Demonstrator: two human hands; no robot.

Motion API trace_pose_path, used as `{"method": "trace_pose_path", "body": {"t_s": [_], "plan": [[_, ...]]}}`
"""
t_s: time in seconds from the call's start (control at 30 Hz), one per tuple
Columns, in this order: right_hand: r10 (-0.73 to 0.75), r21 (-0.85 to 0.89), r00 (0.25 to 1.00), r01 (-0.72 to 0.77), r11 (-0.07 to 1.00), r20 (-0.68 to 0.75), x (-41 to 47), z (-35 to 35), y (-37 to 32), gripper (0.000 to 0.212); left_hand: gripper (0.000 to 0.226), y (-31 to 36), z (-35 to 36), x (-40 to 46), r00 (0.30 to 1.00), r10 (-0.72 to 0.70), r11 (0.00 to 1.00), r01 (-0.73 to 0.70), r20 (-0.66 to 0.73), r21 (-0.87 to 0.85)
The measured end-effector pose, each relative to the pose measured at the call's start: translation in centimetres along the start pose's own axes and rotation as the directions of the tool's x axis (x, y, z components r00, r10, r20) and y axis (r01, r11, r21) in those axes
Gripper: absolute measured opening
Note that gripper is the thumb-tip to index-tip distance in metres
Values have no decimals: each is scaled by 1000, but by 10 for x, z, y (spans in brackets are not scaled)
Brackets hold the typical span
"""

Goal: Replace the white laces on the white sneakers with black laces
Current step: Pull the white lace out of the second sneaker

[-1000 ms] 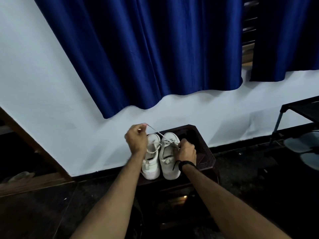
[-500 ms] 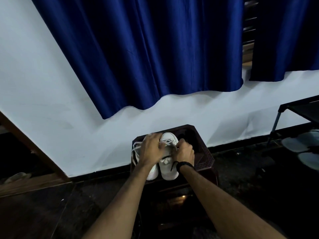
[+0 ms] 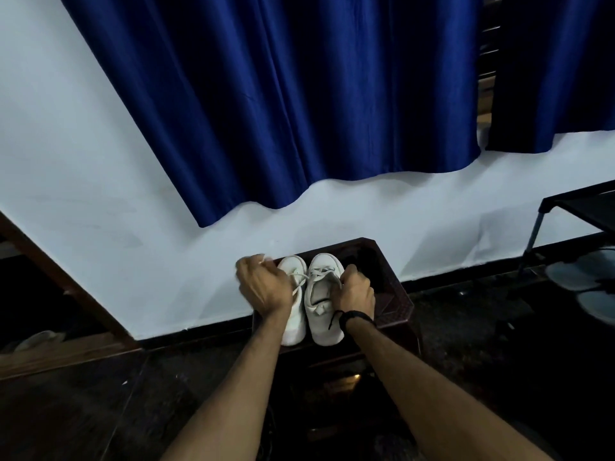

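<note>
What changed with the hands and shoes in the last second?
The left hand dipped onto the shoes, then drew back leftward, pulling the white lace out sideways. The right hand kept its hold on the right shoe. Both shoes stayed on the dark stool.

Two sneakers point(image 3: 312, 301) side by side on the bench point(image 3: 392, 294), toes toward the wall point(image 3: 100, 194). Bench stands against the wall, below the curtain point(image 3: 283, 94). Left hand point(image 3: 263, 284) over the left sneaker, holding a lace point(image 3: 299, 281) end out to the left. Right hand point(image 3: 356, 291) at the right sneaker's right side. Rack point(image 3: 579, 211) far right, by the wall. Floor point(image 3: 100, 410) in front.
</note>
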State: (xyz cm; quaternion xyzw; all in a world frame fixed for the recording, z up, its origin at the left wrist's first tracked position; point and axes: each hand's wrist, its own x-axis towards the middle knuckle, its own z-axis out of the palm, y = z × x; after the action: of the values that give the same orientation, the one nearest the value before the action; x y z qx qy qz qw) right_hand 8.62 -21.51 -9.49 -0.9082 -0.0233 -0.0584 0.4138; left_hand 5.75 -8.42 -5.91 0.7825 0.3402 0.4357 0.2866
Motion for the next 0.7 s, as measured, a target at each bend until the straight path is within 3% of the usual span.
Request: {"method": "trace_pose_path", "body": {"t_s": [0.03,0.1,0.2,0.3,0.43,0.5,0.57,0.63,0.7], "plan": [[-26,-38,999,25,999,-27,-1,1,-1,19,35,1,-1,-3,998,-61,997,62,-20,45],[-163,-163,983,147,976,-89,2,5,-3,17,55,2,-1,-15,998,40,994,-46,55,95],[-480,-379,877,431,819,-41,16,8,-3,25,26,-9,9,-40,914,311,913,-363,261,184],[-631,-470,771,588,658,83,30,6,-3,13,9,-19,18,-52,913,327,904,-378,244,200],[-694,-449,704,675,586,152,42,-2,-3,11,15,-17,25,-60,922,338,894,-378,191,242],[-568,-293,821,557,777,54,48,-8,-2,5,14,-14,26,-63,932,317,901,-354,175,250],[-203,51,978,205,977,-45,52,-18,-4,11,16,-11,27,-64,941,298,910,-330,159,252],[102,202,995,-96,975,-19,56,-24,2,17,18,-8,25,-65,947,283,917,-314,155,246],[132,143,990,-138,980,54,57,-25,7,22,17,-7,24,-64,943,287,912,-323,168,254]]}}
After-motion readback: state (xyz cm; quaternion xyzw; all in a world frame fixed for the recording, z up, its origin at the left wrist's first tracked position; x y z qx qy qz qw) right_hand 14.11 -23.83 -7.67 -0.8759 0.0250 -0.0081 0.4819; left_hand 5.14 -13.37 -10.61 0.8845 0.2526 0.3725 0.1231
